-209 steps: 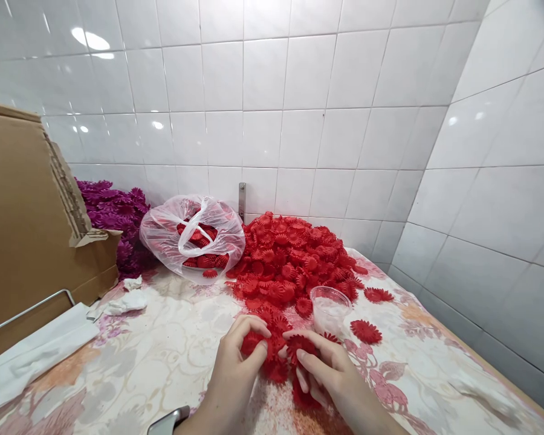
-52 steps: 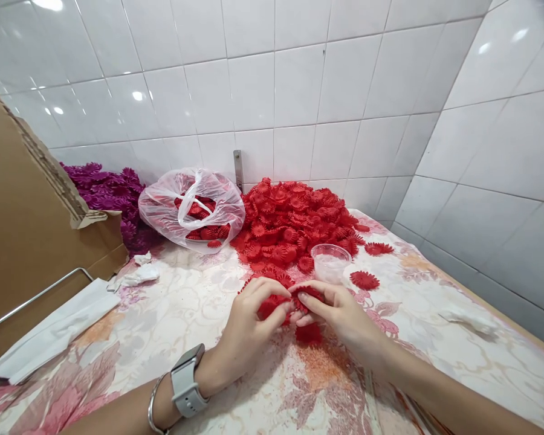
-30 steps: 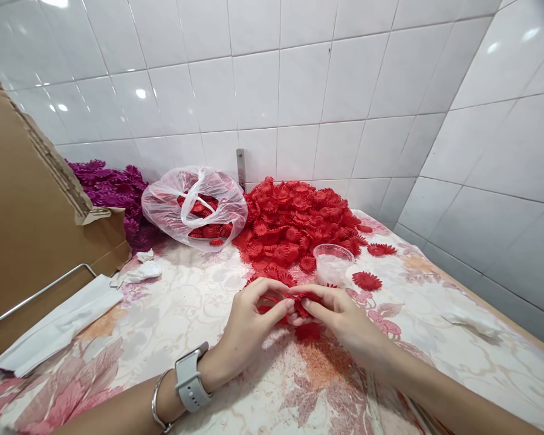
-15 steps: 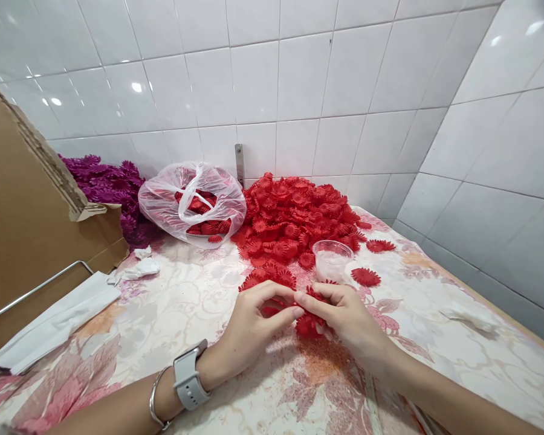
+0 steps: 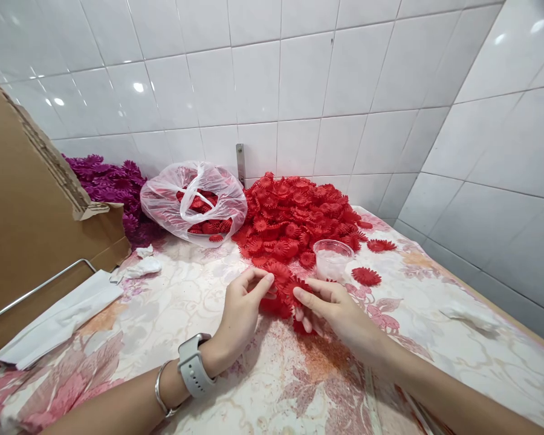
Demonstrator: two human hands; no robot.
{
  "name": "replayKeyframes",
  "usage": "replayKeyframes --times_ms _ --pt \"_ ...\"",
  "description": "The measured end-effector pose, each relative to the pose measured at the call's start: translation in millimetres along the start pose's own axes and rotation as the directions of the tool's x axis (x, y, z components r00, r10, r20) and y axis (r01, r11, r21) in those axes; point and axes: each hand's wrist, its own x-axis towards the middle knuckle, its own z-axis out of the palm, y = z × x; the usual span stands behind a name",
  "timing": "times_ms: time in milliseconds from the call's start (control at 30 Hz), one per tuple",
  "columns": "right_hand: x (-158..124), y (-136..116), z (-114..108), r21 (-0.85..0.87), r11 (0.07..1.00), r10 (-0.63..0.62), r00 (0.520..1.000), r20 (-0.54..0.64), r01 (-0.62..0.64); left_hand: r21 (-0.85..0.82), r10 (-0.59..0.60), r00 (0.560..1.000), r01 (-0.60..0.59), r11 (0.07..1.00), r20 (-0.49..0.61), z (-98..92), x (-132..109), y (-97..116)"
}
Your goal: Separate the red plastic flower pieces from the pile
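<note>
1. In the head view, your right hand point(image 5: 329, 305) held a red flower point(image 5: 292, 287) between thumb and fingers, above the patterned tablecloth point(image 5: 185, 290) and in front of the red heap point(image 5: 299, 211).
2. Your left hand point(image 5: 242, 302) was just beside that flower, its thumb and fingers drawn to a narrow gap; you could not tell from this angle whether they pinched anything.
3. More red pieces lay under and behind your fingers (their edges ran together, so you could hardly count them).
4. A clear plastic cup point(image 5: 333, 261) stood beyond your right hand, with a loose flower point(image 5: 366, 276) near it on the right.
5. Left of the heap sat a translucent bag point(image 5: 163, 202) with red pieces inside, then a purple pile point(image 5: 104, 181), partly behind the cardboard point(image 5: 40, 169).
6. You wore a watch point(image 5: 196, 365) on your left wrist.
</note>
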Motion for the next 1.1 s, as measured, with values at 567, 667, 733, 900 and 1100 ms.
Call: replayKeyframes --times_ms 567,667,733,900,1100 --pt "6 8 -4 0.11 0.992 -0.061 0.998 -0.013 0.062 0.464 0.343 0.906 -0.421 0.779 0.247 -3.7 -4 8" --pt "4 9 -3 0.118 0.991 -0.049 0.998 -0.045 0.054 0.44 0.331 0.9 -0.43 0.788 0.285 -2.9 -7 8" --pt "2 9 -1 0.108 0.993 -0.038 0.997 -0.071 0.046 0.415 0.32 0.9 -0.423 0.805 0.297 -2.7 -8 8" --pt "-1 6 2 0.059 0.997 -0.035 0.988 -0.151 0.044 0.341 0.217 0.911 -0.339 0.877 0.35 -2.5 -8 6" --pt "-2 6 0 0.023 0.997 -0.071 0.988 -0.136 0.074 0.27 0.179 0.912 -0.289 0.918 0.369 -1.5 -10 6"
